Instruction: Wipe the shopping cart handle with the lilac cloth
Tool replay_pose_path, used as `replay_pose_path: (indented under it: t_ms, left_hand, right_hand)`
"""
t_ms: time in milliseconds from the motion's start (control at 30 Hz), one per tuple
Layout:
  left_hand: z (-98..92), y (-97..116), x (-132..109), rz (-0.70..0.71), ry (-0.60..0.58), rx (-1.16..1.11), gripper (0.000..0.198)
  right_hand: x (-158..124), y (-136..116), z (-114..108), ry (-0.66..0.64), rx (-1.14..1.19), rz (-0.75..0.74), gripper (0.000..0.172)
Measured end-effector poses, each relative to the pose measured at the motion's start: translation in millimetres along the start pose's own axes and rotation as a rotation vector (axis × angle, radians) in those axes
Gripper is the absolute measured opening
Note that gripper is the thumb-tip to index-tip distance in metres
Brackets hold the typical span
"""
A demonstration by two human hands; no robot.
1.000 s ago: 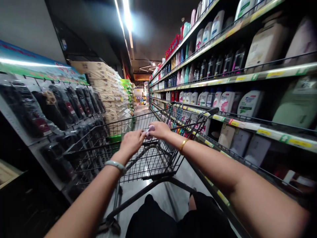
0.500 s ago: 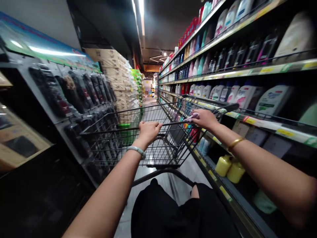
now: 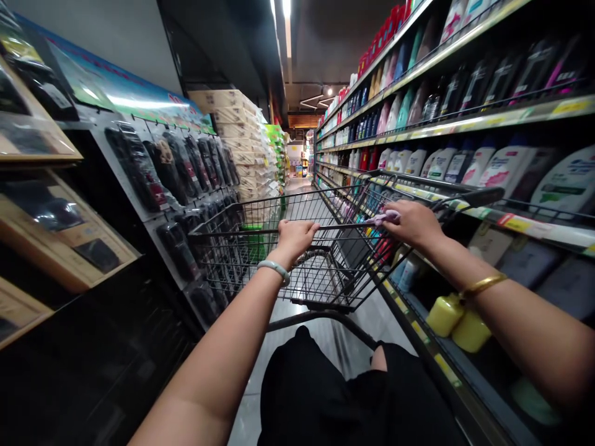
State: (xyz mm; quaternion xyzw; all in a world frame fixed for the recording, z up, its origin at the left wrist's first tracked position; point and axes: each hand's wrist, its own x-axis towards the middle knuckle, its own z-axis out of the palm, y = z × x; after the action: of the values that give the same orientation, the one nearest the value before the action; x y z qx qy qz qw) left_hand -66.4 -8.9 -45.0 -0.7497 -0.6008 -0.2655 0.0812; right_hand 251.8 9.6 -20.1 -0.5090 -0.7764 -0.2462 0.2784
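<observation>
both hands, left hand [image 3: 294, 236] and right hand [image 3: 413, 222], grip cart handle [image 3: 344, 228]

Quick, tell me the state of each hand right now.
Left hand: closed around the cart handle.
Right hand: closed on the cart handle, with a small lilac item in its grip.

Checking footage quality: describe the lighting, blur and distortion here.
Head view: ceiling strip light glares white; lower left shelving nearly black; wide-angle lens bows shelf edges; right-edge bottles smear; left hand, right hand on cart handle sharp.
</observation>
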Motion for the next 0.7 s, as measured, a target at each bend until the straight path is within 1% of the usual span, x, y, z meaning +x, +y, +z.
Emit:
replay_pose_path:
  t_ms: [133, 333, 567, 633, 700]
  left_hand:
    - [3.9, -4, 8, 0.005, -0.007, 0.001, 0.047]
    - [8.1, -10, 21, 0.019, -0.003, 0.004, 0.056]
    - [13.7, -23, 33, 0.029, 0.014, 0.030, 0.057]
    - [16.0, -22, 36, 0.006, 0.032, 0.042, 0.058]
    - [18.0, -14, 39, -0.016, 0.077, 0.062, 0.057]
  right_hand:
    - [-3, 1, 7, 0.039, -0.011, -0.030, 0.025]
    - [-7, -5, 17, 0.108, -0.037, -0.001, 0.028]
    - [-10, -16, 22, 0.150, -0.029, 0.031, 0.030]
    - [-11, -19, 24, 0.163, -0.025, 0.040, 0.031]
    - [-10, -22, 27, 0.171, -0.017, 0.049, 0.032]
